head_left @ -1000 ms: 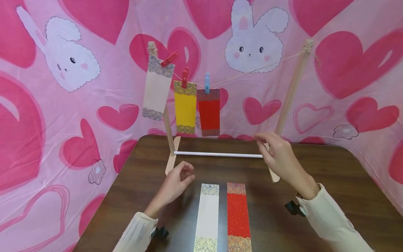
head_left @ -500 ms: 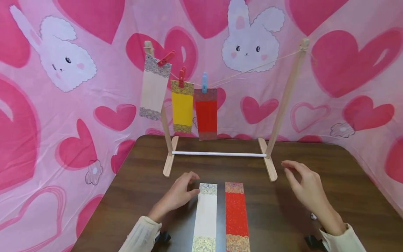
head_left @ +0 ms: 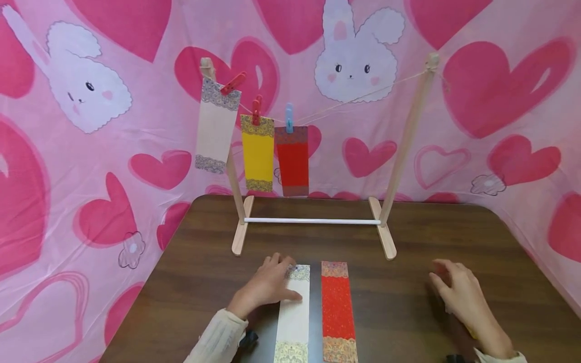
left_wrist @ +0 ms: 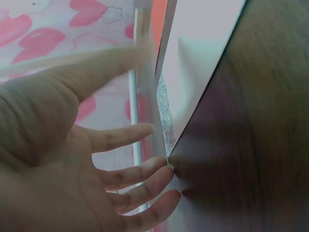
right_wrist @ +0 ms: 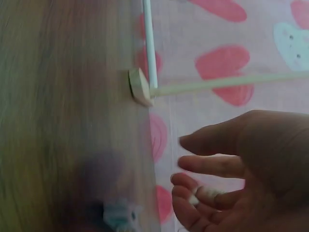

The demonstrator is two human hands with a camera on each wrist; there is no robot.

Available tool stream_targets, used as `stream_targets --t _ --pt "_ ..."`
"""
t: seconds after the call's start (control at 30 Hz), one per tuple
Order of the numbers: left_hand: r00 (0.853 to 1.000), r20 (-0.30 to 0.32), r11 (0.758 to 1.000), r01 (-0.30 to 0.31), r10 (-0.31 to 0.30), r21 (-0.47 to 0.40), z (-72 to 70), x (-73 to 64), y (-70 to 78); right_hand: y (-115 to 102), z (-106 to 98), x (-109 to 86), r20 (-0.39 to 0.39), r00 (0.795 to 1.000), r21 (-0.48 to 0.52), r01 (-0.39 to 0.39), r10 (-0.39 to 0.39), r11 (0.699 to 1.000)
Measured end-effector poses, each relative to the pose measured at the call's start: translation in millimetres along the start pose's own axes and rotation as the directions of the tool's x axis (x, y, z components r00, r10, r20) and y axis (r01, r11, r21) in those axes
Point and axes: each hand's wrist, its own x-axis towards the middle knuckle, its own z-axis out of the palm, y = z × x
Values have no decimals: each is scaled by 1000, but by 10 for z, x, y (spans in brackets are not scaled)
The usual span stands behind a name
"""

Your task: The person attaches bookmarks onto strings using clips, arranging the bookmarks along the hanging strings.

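My left hand [head_left: 268,283] reaches over the white paper strip [head_left: 294,312] with lace-patterned ends, lying on the table. In the left wrist view its fingers are spread, the tips close to the strip's edge; whether they touch it I cannot tell. Right of it lies a red strip [head_left: 337,307] with gold ends. My right hand [head_left: 464,295] is over the table's right side, fingers loosely bent, with no held thing visible. Below it in the right wrist view sits a blurred pale blue object [right_wrist: 120,215], perhaps a clothespin. A bit of yellow [head_left: 470,330] shows beside the right wrist.
Behind stands a wooden frame [head_left: 388,237] with a white crossbar [head_left: 313,221] and a string [head_left: 358,101]. Red clothespins hold a white card [head_left: 217,126] and a yellow card [head_left: 257,156] there; a blue clothespin [head_left: 289,118] holds a red card [head_left: 292,164].
My right hand has come away from the frame, moving right and down toward the table. The left hand has moved right, over the top of the white strip. The hanging red card swings slightly.
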Motion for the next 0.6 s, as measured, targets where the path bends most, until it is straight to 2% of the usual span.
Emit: stream_targets --t 0.13,0.23,0.3,0.4,0.5,0.6 --pt "1000 8 997 16 -17 69 38 22 21 179 -16 -24 152 988 -45 -29 35 999" --pt "1000 7 993 16 -17 114 56 27 33 282 -15 -38 222 974 -58 -37 49 998" --pt "1000 8 991 22 -23 131 63 25 43 337 -9 -48 226 973 -62 -37 51 997" --pt "999 11 991 41 -43 128 81 22 33 394 9 -65 188 981 -70 -28 40 997" --pt "998 16 994 50 -52 100 98 32 -8 419 39 -80 168 985 -64 -19 29 998" --pt "998 22 997 50 -52 66 105 47 -55 424 71 -84 184 983 -61 -1 12 998"
